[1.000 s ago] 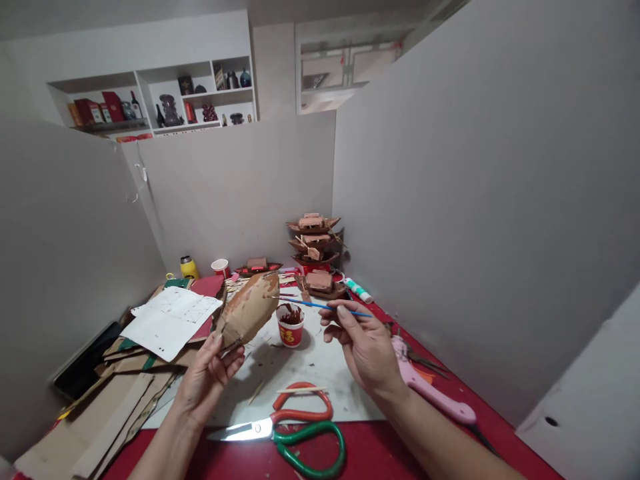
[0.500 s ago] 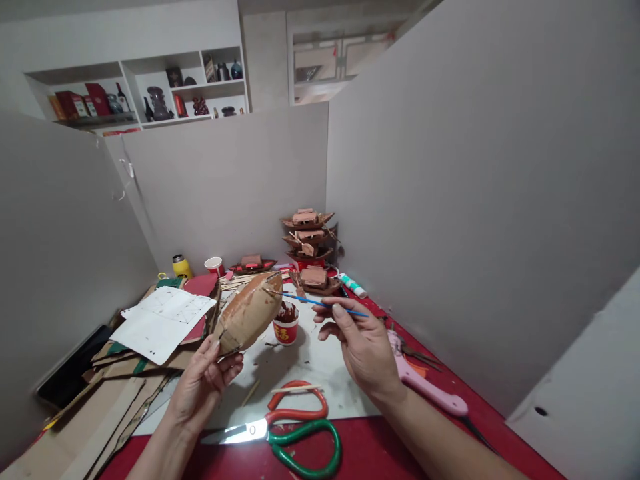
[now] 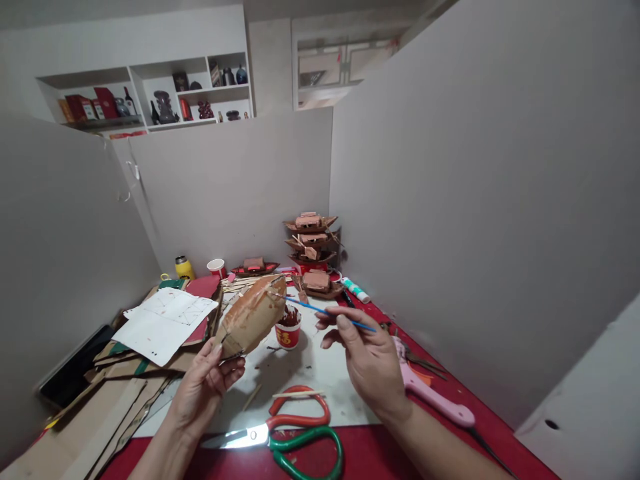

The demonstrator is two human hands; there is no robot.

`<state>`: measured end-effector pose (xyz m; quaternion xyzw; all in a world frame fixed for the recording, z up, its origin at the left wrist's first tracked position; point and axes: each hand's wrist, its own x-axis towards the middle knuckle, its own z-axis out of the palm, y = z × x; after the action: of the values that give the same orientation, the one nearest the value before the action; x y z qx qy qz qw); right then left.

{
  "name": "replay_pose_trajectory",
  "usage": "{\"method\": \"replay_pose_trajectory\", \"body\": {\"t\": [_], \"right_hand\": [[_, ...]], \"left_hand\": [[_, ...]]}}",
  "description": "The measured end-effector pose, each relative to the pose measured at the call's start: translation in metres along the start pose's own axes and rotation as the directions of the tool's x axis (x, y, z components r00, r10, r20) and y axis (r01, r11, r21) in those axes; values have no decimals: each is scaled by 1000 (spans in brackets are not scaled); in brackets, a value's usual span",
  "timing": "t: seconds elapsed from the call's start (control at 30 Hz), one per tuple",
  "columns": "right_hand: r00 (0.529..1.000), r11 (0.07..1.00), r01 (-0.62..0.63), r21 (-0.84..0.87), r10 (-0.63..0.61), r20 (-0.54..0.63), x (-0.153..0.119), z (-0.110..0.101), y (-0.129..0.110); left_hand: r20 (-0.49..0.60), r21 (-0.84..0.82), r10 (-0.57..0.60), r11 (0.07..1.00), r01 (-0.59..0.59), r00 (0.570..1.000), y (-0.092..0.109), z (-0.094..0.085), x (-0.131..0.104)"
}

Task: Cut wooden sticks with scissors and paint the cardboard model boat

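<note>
My left hand (image 3: pixel 211 373) grips a cardboard boat hull (image 3: pixel 254 319) by its near end, tilted up toward the right. Reddish-brown paint covers part of its upper side; the lower side is bare tan cardboard. Between thumb and fingers, my right hand (image 3: pixel 367 353) pinches a blue-handled paintbrush (image 3: pixel 320 309). The brush tip touches the hull near its far end. Just behind and below the hull stands a red paper cup (image 3: pixel 289 335) with dark brown paint around its rim.
Scissors (image 3: pixel 300 427) with red and green handles lie in front. Finished model boats (image 3: pixel 311 240) are stacked at the back. Left are cardboard sheets (image 3: pixel 100 413) and a drawing (image 3: pixel 163 323); right, a pink glue gun (image 3: pixel 440 399). Grey panels (image 3: pixel 240 187) enclose the table.
The view has shifted slightly, so everything sits a little lower and further right. Both hands keep their hold, and the brush tip stays at the hull's far end.
</note>
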<state>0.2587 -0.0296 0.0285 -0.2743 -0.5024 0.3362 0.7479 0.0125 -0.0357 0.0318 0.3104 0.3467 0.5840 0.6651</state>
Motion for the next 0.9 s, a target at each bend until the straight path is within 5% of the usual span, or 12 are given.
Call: {"method": "replay_pose_trajectory", "body": {"t": [0.13, 0.33, 0.6, 0.8, 0.9], "right_hand": [[999, 1000, 4, -27, -5, -37, 4, -2, 1], [987, 995, 25, -97, -9, 163, -15, 10, -7], [992, 980, 86, -181, -102, -80, 4, -1, -10], [995, 970, 95, -224, -88, 45, -6, 3, -11], [990, 958, 140, -250, -143, 8, -4, 1, -12]], "left_hand": [[2, 13, 4, 1000, -4, 1000, 0, -1, -1], [8, 22, 20, 1000, -21, 1000, 0, -2, 0], [44, 33, 30, 999, -31, 999, -1, -2, 1], [27, 47, 44, 998, -46, 999, 0, -3, 1], [47, 64, 48, 997, -51, 998, -1, -3, 0]]}}
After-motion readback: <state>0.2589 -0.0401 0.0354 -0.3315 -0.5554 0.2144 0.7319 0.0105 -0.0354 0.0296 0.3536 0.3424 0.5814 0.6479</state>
